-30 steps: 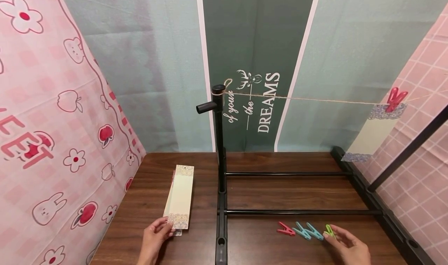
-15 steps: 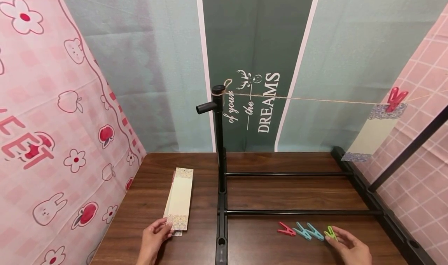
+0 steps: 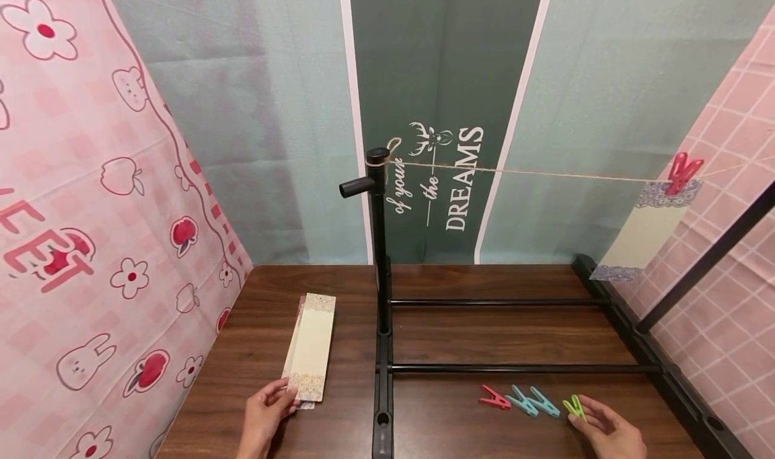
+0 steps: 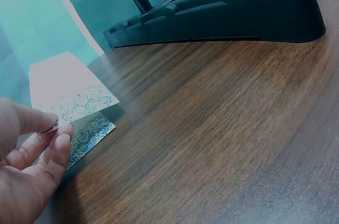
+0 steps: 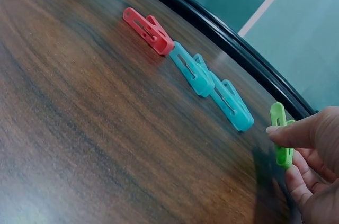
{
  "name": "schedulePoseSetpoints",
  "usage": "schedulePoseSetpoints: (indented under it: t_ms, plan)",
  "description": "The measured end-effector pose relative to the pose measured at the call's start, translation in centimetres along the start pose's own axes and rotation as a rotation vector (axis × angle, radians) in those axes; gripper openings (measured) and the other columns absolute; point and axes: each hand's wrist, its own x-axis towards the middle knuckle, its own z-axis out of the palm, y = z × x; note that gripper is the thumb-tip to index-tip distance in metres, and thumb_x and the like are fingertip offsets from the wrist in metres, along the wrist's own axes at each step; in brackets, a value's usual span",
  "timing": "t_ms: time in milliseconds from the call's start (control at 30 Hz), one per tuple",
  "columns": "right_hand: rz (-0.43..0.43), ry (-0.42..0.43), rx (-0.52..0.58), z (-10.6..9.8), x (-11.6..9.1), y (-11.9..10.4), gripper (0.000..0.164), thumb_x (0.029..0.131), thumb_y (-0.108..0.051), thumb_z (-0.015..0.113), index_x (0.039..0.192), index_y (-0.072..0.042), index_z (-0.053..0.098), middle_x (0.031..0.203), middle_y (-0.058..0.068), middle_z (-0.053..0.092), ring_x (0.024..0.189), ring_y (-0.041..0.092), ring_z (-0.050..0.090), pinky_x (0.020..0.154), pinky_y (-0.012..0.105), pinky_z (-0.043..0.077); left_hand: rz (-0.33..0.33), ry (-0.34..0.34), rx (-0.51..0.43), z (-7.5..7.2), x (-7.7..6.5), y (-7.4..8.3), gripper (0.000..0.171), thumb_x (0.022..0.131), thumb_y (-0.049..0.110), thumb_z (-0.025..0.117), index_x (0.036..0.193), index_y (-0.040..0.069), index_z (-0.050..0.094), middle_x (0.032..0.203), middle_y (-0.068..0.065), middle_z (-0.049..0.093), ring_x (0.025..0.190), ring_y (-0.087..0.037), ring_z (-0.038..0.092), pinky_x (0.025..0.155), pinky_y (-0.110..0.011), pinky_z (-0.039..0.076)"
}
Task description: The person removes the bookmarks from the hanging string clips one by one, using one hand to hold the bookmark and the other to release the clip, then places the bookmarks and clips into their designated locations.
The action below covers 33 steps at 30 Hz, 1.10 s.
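Note:
My left hand (image 3: 266,412) pinches the near corner of a cream card (image 3: 313,341) with lace-patterned ends. In the left wrist view this card (image 4: 69,83) is raised off another patterned card (image 4: 91,134) lying beneath it. On the right, my right hand (image 3: 608,427) holds a green clothespin (image 3: 574,408) between thumb and fingers. The right wrist view has the green clothespin (image 5: 282,136) lifted above the table. Left of that hand lie a red clothespin (image 3: 495,397) and two blue clothespins (image 3: 522,401), side by side on the wood.
A black frame (image 3: 383,351) with crossbars (image 3: 521,368) stands on the brown table (image 3: 272,311). From its post a twine line (image 3: 545,173) runs right. A pink clothespin (image 3: 684,175) holds a hanging card (image 3: 643,233) on it. Patterned cloths surround the table.
The green clothespin and my right hand have shifted slightly right, away from the blue clothespins. The far end of the cream card has dropped a little toward me.

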Motion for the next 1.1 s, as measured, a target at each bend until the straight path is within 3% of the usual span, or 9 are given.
schedulePoseSetpoints:
  t_ms: [500,700,1100]
  plan:
    - [0.005,-0.045,-0.092,-0.1,0.2,0.5,0.053,0.074,0.000,0.078,0.121,0.014,0.059,0.093,0.018,0.071,0.064,-0.007,0.057,0.055,0.016,0.050,0.006,0.022,0.107,-0.6,0.4,0.1,0.036,0.085,-0.011,0.066,0.116,-0.023,0.053,0.079,-0.014,0.067,0.062,-0.016,0.066,0.060,-0.027,0.057]
    - [0.038,-0.048,-0.135,0.0,0.5,0.8,0.053,0.074,-0.004,0.081,0.120,0.012,0.060,0.089,0.015,0.071,0.062,-0.005,0.057,0.053,0.017,0.049,0.026,0.031,0.167,-0.5,0.5,0.2,0.033,0.083,-0.010,0.068,0.110,-0.023,0.056,0.080,-0.014,0.067,0.062,-0.017,0.066,0.059,-0.027,0.056]
    - [0.046,-0.072,-0.084,0.2,0.8,1.2,0.056,0.072,-0.004,0.081,0.119,0.017,0.057,0.085,0.015,0.071,0.062,-0.002,0.058,0.054,0.020,0.051,0.079,0.102,0.472,-0.7,0.6,0.4,0.023,0.079,0.003,0.074,0.096,-0.010,0.068,0.070,-0.001,0.064,0.058,-0.012,0.064,0.053,-0.020,0.053]
